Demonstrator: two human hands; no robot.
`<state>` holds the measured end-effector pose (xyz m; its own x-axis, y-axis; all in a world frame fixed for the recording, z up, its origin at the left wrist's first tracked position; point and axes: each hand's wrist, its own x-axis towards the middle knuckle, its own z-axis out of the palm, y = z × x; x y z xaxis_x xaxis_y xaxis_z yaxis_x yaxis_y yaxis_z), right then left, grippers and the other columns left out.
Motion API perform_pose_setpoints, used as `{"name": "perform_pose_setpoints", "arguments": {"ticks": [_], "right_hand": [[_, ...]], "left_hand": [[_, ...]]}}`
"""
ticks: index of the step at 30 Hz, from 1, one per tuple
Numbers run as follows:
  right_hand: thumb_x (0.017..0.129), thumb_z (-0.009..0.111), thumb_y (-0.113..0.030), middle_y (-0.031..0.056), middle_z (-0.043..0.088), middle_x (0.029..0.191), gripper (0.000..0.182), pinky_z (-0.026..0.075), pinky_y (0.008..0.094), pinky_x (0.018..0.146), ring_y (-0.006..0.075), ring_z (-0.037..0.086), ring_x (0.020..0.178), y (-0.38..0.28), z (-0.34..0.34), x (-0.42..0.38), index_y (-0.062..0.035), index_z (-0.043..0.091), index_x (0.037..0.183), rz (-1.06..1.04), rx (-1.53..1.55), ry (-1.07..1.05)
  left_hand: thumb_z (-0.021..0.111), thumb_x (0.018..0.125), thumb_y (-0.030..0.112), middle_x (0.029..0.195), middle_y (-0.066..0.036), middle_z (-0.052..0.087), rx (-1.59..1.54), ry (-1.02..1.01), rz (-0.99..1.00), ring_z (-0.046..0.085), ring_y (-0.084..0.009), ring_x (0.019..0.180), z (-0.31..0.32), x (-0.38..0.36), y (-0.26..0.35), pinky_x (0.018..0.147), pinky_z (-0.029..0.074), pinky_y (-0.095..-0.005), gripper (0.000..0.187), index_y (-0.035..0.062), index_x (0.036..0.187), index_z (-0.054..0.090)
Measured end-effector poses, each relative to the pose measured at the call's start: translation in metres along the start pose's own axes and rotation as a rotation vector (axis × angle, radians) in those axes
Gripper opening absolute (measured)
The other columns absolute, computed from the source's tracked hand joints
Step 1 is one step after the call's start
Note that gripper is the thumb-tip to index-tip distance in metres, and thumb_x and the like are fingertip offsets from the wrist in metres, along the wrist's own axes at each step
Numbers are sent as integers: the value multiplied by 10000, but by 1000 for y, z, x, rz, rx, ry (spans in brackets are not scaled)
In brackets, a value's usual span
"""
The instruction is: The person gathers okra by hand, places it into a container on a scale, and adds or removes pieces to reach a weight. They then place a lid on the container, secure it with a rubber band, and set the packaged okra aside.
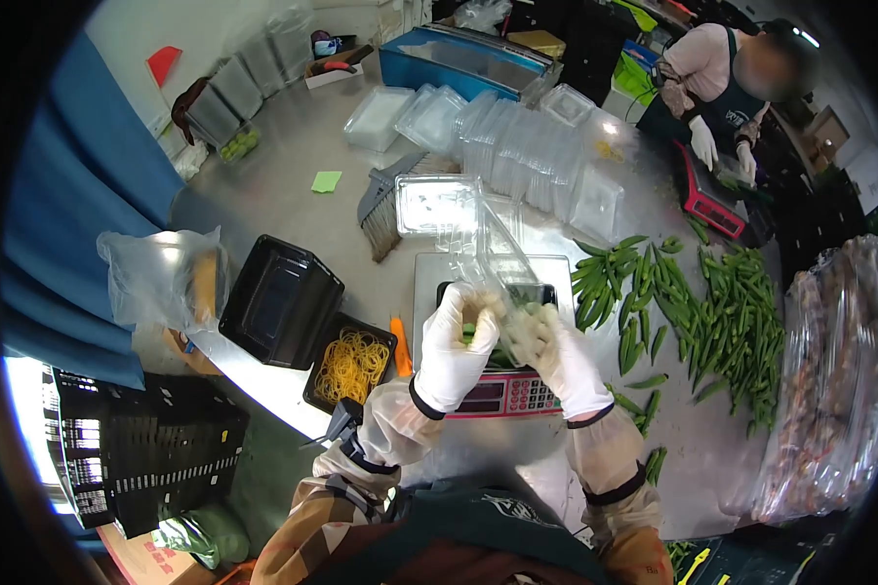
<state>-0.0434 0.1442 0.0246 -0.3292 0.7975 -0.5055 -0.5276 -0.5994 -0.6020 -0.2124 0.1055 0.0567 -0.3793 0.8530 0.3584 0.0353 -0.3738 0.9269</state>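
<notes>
White gloves cover both hands. Above a red scale (pixel 493 395) with a metal plate, my left hand (pixel 458 346) is closed on the left side of a clear plastic lid (pixel 498 249), its fingertips curled. On the lid's right side, my right hand (pixel 556 356) is closed too, seen partly through the plastic. The lid stands tilted up between them. Beneath the hands, a black tray (pixel 546 292) rests on the scale with green okra (pixel 468 333) in it, largely hidden by the gloves.
Okra piles (pixel 732 312) lie right, beside bagged goods (pixel 829 390). Clear containers (pixel 522 146) and a brush (pixel 385 205) lie beyond the scale. Left are rubber bands (pixel 353 366), an orange knife-like tool (pixel 400 346) and black trays (pixel 281 302). A gloved co-worker (pixel 712 78) stands at another scale.
</notes>
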Motion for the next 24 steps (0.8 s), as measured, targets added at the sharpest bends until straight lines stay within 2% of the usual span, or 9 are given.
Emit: {"name": "perform_pose_setpoints", "arguments": {"ticks": [3, 6, 10, 14, 18, 19, 22, 23, 24], "right_hand": [[985, 556, -218, 190, 594, 1208, 306, 537, 504, 900, 338, 613, 1098, 5, 10, 19, -13, 509, 1208, 111, -23, -132], [979, 563, -196, 173, 613, 1181, 289, 532, 513, 922, 312, 628, 1068, 2, 33, 22, -17, 525, 1203, 200, 55, -211], [974, 560, -159, 166, 611, 1190, 263, 505, 568, 948, 344, 607, 1107, 2, 47, 36, -18, 545, 1196, 223, -32, -228], [976, 556, -149, 158, 579, 1238, 327, 505, 530, 967, 308, 584, 1136, -12, 54, 50, -25, 493, 1272, 217, 62, -204], [979, 558, -164, 164, 493, 1336, 477, 459, 472, 1041, 333, 497, 1246, -18, 62, 90, 10, 374, 1383, -148, 5, -310], [979, 565, -187, 182, 392, 1436, 630, 400, 438, 1093, 327, 396, 1341, -17, 58, 103, 35, 233, 1466, -166, 68, -286], [978, 571, -218, 214, 274, 1514, 744, 336, 434, 1129, 327, 307, 1401, -11, 39, 116, 37, 109, 1502, -174, -159, -91], [979, 570, -255, 230, 221, 1542, 769, 312, 431, 1134, 349, 271, 1420, -5, 32, 109, 42, 93, 1505, -251, -266, -73], [988, 552, -264, 219, 281, 1509, 697, 321, 440, 1125, 342, 301, 1401, -4, 36, 96, 28, 168, 1490, -239, -276, -108]], "left_hand": [[619, 863, -13, 731, -36, 589, 266, 75, 86, 533, -96, 605, -14, 9, -2, 566, 456, -245, 133, 39, 971, 563], [545, 863, -49, 768, -55, 585, 260, 189, 202, 526, -120, 596, -26, 22, -8, 557, 454, -251, 138, 28, 978, 547], [501, 907, -45, 895, -67, 613, 257, 338, 157, 539, -89, 710, -37, 28, -12, 680, 466, -233, 136, -14, 1036, 528], [536, 901, -55, 889, -65, 585, 402, 329, 216, 526, -101, 723, -58, 45, -10, 677, 457, -236, 153, -4, 1045, 540], [464, 966, -39, 1008, -41, 546, 605, 412, 283, 536, -80, 811, -89, 59, -34, 634, 469, -193, 187, 35, 1129, 516], [463, 968, -37, 1030, -57, 558, 555, 501, 289, 551, -94, 819, -92, 66, -27, 652, 493, -211, 185, 31, 1133, 513], [458, 972, -36, 1127, -107, 587, 468, 640, 343, 603, -142, 875, -106, 72, -17, 713, 550, -254, 189, 23, 1144, 507], [484, 977, 8, 1178, -124, 591, 369, 608, 345, 621, -171, 924, -109, 69, -18, 739, 558, -272, 161, 32, 1134, 512], [501, 976, 32, 1168, -124, 596, 210, 548, 234, 625, -179, 929, -106, 63, -14, 741, 559, -283, 152, 41, 1127, 516]]}}
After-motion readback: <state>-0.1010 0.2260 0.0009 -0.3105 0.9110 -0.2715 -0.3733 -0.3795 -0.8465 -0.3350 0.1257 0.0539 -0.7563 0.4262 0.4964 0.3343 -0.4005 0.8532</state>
